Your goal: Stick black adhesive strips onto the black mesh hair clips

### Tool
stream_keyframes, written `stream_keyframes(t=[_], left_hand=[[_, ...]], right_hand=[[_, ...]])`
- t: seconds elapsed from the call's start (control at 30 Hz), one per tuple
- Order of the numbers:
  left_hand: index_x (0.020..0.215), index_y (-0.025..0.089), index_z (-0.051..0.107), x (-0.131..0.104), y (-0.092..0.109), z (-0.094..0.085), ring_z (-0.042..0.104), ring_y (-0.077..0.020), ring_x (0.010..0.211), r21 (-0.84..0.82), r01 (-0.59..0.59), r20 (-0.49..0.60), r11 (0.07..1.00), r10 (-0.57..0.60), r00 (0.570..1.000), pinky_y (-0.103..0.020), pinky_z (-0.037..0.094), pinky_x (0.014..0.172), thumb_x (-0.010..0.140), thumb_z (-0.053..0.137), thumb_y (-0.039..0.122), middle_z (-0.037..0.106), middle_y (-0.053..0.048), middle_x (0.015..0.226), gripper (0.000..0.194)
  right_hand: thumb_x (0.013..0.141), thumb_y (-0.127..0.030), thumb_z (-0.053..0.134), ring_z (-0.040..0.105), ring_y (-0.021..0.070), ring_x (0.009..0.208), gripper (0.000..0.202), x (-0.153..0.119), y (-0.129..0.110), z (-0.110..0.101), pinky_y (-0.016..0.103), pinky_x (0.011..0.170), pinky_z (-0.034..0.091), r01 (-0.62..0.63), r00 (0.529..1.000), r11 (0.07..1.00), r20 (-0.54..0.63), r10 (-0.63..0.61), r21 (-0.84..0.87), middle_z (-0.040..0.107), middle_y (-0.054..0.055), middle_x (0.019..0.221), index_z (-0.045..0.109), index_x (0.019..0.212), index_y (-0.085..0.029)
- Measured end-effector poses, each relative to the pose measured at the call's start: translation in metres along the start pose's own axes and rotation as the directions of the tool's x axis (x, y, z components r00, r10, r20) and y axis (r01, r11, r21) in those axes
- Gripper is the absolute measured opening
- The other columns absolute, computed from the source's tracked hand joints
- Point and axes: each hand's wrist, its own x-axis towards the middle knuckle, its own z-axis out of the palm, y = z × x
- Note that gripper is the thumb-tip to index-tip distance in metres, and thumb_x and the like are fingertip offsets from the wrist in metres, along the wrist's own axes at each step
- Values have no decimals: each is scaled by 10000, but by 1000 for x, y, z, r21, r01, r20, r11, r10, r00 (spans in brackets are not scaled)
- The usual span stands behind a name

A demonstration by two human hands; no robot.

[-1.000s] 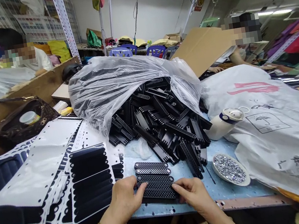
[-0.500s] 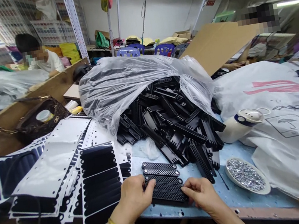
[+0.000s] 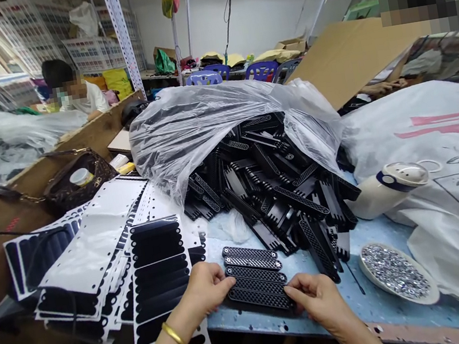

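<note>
Several black handle pieces (image 3: 257,276) with a diamond texture lie side by side in a block on the blue tabletop, with small silver rivets at the ends of the farther ones. My left hand (image 3: 208,286), gold bangle on its wrist, grips the block's left end between thumb and fingers. At the opposite end, my right hand (image 3: 316,296) pinches the nearer corner. Some fingertips are hidden behind the pieces. Just beyond is a heap of similar black pieces (image 3: 278,176), spilling from a clear plastic bag (image 3: 187,123).
Sheets of black adhesive strips (image 3: 161,276) overlap at left, beside a brown handbag (image 3: 98,166). On the right stand a dish of small silver rivets (image 3: 396,273), a white bottle (image 3: 385,191) and a large white sack (image 3: 455,142). Two people sit farther back; one is behind cardboard (image 3: 351,57).
The view has shifted slightly, so the surroundings appear farther right. Both hands stay at the ends of the block, and the left thumb lies a little nearer its left edge.
</note>
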Motion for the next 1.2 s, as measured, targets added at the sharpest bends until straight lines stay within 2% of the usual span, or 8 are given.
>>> stream_keyframes(t=[0.27,0.43,0.53,0.67,0.77,0.9,1.03,1.2], left_hand=[[600,216,457,2,-3,1,470,-105,319,-130,22,72,991,-13,997,-186,285,341,797,582,280,454,91,389,242],[589,219,456,-1,-2,-1,463,-114,336,-92,-45,24,995,47,999,-198,272,366,801,566,315,417,87,385,258],[571,213,456,-6,-2,-3,456,-112,396,-63,-103,-39,993,101,994,-212,275,421,816,548,336,411,72,425,289],[593,198,488,-17,-8,-2,439,-115,495,35,-234,-154,971,237,959,-232,303,501,796,581,333,473,40,531,261],[681,183,571,-26,-18,5,451,-118,516,166,-363,-207,917,392,896,-236,331,528,756,632,267,531,24,596,128],[811,189,651,-31,-29,14,520,-135,561,243,-441,-227,864,492,840,-241,393,563,721,655,175,637,-10,716,91],[932,191,694,-30,-30,16,573,-155,589,255,-483,-174,838,531,829,-260,452,598,732,636,132,698,-40,802,216],[965,182,708,-27,-29,16,590,-154,563,252,-522,-137,815,565,814,-266,471,587,759,598,112,723,-54,818,243]], right_hand=[[613,-517,564,498,145,353,331,-6,-19,-6,249,346,304,24,999,999,47,-22,-40,525,-7,407,612,509,-207],[625,-543,607,507,161,374,357,-7,-21,-14,274,403,362,62,997,989,-47,-69,-132,532,2,399,648,509,-208],[708,-501,604,572,185,439,328,-5,-31,-18,285,465,415,214,960,924,-109,-259,-317,619,31,469,716,596,-214],[814,-347,522,706,220,686,286,4,-54,-2,297,649,505,413,888,784,15,-459,-464,761,70,755,788,822,-245],[815,-293,541,721,244,797,278,13,-68,20,317,718,502,437,883,750,75,-464,-496,780,86,877,787,938,-248],[793,-238,581,703,234,718,193,24,-78,35,303,666,465,431,893,736,129,-431,-522,767,82,779,773,789,-234],[817,-270,556,648,198,629,215,19,-79,20,281,608,424,391,914,776,108,-391,-494,717,58,674,719,685,-226],[774,-365,532,544,159,460,273,-20,-63,-10,254,461,369,307,951,856,98,-294,-416,596,18,483,637,570,-217]])
